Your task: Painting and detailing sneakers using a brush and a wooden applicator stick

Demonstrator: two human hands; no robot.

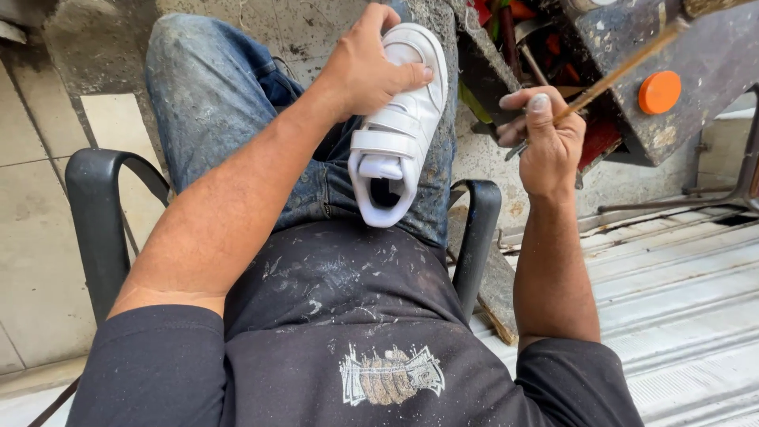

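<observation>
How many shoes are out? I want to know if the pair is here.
1: a white shoe on the lap, held by the left hand. Its mate may be hidden.

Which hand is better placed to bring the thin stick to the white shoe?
The right hand, probably: it already grips the thin stick beside the white shoe. The left hand is busy, clamping the shoe on the lap.
</observation>
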